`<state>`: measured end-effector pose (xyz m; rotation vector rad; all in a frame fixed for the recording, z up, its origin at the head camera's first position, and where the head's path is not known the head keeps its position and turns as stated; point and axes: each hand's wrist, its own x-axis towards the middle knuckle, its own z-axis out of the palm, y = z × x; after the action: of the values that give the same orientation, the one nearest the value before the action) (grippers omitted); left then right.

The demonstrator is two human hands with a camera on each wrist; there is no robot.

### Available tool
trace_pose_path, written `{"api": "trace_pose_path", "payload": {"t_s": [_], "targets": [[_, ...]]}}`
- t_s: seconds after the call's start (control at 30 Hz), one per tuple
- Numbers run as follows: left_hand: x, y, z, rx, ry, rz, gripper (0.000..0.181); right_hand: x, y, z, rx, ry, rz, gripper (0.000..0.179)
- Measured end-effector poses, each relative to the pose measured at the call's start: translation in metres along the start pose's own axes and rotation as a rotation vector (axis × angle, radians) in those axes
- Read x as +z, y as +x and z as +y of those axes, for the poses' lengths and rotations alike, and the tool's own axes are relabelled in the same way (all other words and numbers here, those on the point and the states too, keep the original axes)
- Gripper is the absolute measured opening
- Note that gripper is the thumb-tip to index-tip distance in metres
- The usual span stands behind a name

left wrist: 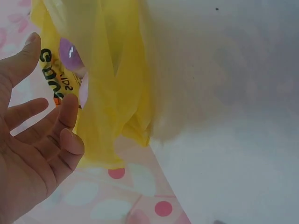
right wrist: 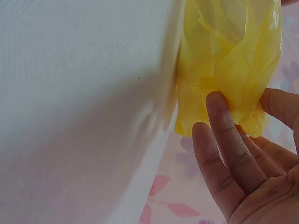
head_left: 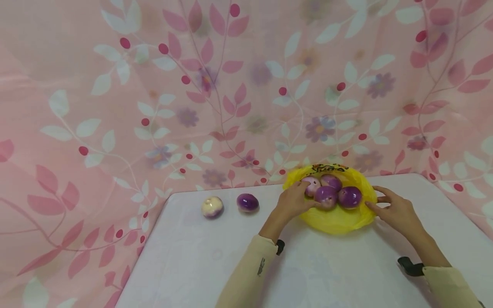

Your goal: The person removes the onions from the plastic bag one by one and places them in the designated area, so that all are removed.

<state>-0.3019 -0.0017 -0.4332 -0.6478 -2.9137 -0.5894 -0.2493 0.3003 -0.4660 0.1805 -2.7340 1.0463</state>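
1. Head view: four purple vegetables (head_left: 326,197) sit inside the yellow bag (head_left: 335,224) on the white table (head_left: 327,273).
2. Your left hand (head_left: 293,199), loosely spread, grips nothing at its left rim.
3. Your right hand (head_left: 399,214), half-open, touches its right side.
4. Two loose vegetables (head_left: 247,203) lie leftward.

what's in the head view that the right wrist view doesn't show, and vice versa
Only the head view: the pale round vegetable and dark purple one on the table, the four purple-toned vegetables in the yellow bag, the bag's dark printing, and the beige sleeves.

Only the right wrist view: the palm side of the right hand and tiny dark specks on the tabletop.

Both: the right hand at the bag, the white tabletop and the pink floral backdrop.
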Motion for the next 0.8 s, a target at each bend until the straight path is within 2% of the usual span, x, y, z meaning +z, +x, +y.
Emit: {"api": "trace_pose_path", "payload": {"t_s": [0.2, 0.47, 0.67, 0.8], "targets": [[0.005, 0.007, 0.005, 0.06, 0.041, -0.027, 0.066, -0.001, -0.001, -0.001, 0.002, 0.003, 0.005, 0.068], [0.014, 0.014, 0.01, 0.122, 0.111, -0.08, 0.053, 0.001, 0.0, -0.001, 0.022, 0.001, -0.018, 0.07], [0.022, 0.019, 0.014, 0.152, 0.198, -0.144, 0.067, 0.0, 0.0, -0.002, 0.005, 0.0, 0.0, 0.068], [0.028, 0.021, 0.015, 0.159, 0.211, -0.17, 0.075, 0.0, 0.001, -0.001, 0.0, -0.002, 0.005, 0.067]]}}
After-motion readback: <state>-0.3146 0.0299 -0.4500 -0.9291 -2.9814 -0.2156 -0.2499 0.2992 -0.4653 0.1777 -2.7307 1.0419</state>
